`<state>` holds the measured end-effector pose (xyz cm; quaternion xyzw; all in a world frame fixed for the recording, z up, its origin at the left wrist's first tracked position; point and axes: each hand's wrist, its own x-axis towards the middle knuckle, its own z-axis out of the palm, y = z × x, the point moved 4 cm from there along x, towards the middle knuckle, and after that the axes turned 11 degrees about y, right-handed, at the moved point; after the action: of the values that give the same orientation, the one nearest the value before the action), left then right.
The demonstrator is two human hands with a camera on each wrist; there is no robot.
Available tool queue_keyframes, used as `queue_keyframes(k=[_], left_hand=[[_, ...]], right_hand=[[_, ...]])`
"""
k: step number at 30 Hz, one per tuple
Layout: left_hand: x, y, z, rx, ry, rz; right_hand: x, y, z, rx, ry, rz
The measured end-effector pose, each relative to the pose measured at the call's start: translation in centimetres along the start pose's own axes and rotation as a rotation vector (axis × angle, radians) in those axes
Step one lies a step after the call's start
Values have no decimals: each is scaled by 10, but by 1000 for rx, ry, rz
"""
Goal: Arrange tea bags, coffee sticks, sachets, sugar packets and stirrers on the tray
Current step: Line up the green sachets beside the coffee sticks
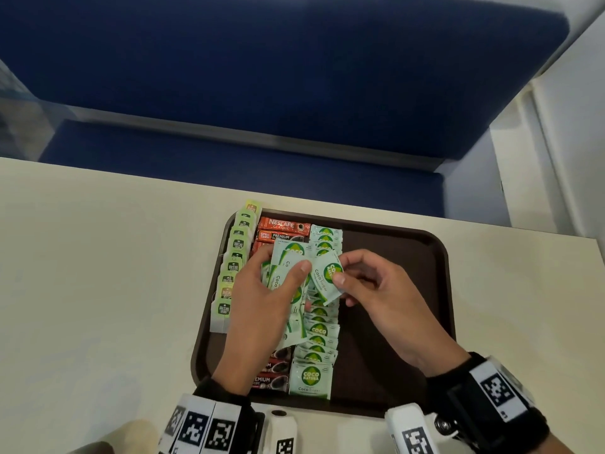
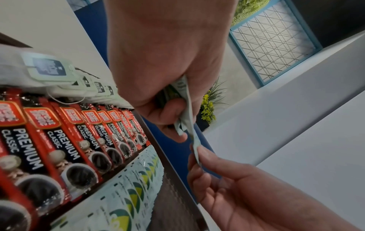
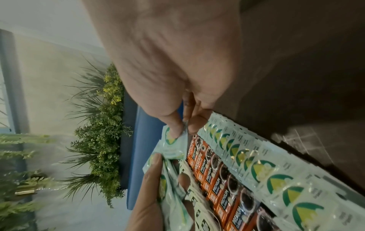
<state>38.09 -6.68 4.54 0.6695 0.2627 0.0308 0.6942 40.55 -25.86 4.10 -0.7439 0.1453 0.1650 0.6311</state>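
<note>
A dark brown tray (image 1: 409, 322) on the cream table holds three overlapping columns: tea bags (image 1: 233, 267) on the left, red coffee sticks (image 1: 284, 226) in the middle, pale green sugar packets (image 1: 312, 378) to their right. My left hand (image 1: 262, 309) hovers over the coffee sticks and grips a fanned bunch of sugar packets (image 1: 288, 257). My right hand (image 1: 376, 290) pinches a single sugar packet (image 1: 327, 280) between thumb and fingers, just beside the bunch. The wrist views show the same coffee sticks (image 2: 59, 140) and sugar packets (image 3: 266, 171) below the hands. No stirrers are in view.
The right half of the tray (image 1: 393, 257) is bare brown surface. A blue padded bench (image 1: 262, 77) runs behind the table's far edge. White wall panels (image 1: 556, 142) stand at the right. Plants (image 3: 102, 125) appear beyond the bench.
</note>
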Motion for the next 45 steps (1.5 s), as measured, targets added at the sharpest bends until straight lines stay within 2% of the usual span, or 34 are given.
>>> queue_keyframes(k=[5,11,17,26,45], left_hand=[[3,-6,-2,60,14,10],[5,-14,-13,84,111,-21],[5,-16,-17,57,113,-37],[11,-18,-24,108,128,-76],[13,-16,-25,131,123,-102]], right_hand=[[15,-1,-8,53,-30,7],[83,-19,-36,-158,228,-165],[136,-25,-16,-464,162,-306],[149,-20,-1,-617,154,-316],[142,-16,2,-633,172,-322]])
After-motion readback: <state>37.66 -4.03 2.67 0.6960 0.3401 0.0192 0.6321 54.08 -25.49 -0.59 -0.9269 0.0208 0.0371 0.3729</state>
